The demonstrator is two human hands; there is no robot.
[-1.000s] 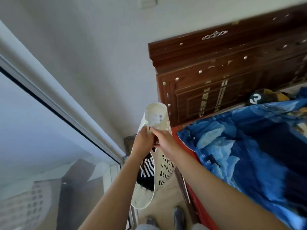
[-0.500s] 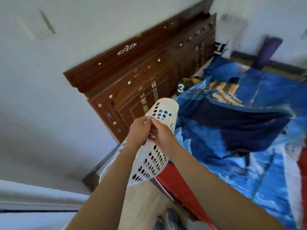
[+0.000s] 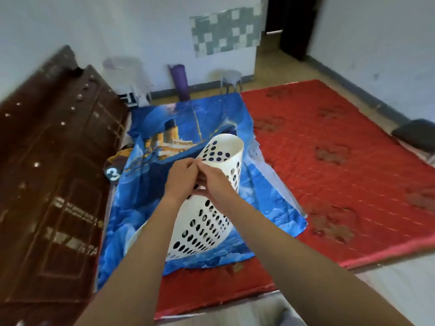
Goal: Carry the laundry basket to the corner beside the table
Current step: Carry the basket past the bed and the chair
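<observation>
2 bare forearms reach in from the near edge and meet at the middle of the view, over a bed. The left hand and the right hand are both closed tight, side by side and touching, gripping the white perforated laundry basket at about its mid-length. The basket is held in the air above the bed, well tilted: its long axis runs from near-left to far-right, with the closed round base raised at the far end and the wider mouth end hanging down toward the near side, hidden behind the left forearm. Rows of round holes cover its wall; what lies inside cannot be told.

Under the basket spreads a blue blanket printed with an ocean liner, rumpled on the left half of a red patterned mattress that fills the right side. At the blanket's left edge lies a dark item bearing a white numeral 3. Along the left stands a dark brown carved wooden headboard, blurred. Beyond the bed, against the far white wall, lean a purple rolled mat and a small grey stool. A checked grey panel hangs on that wall, and a dark doorway opens at the far right. The floor there is tan.
</observation>
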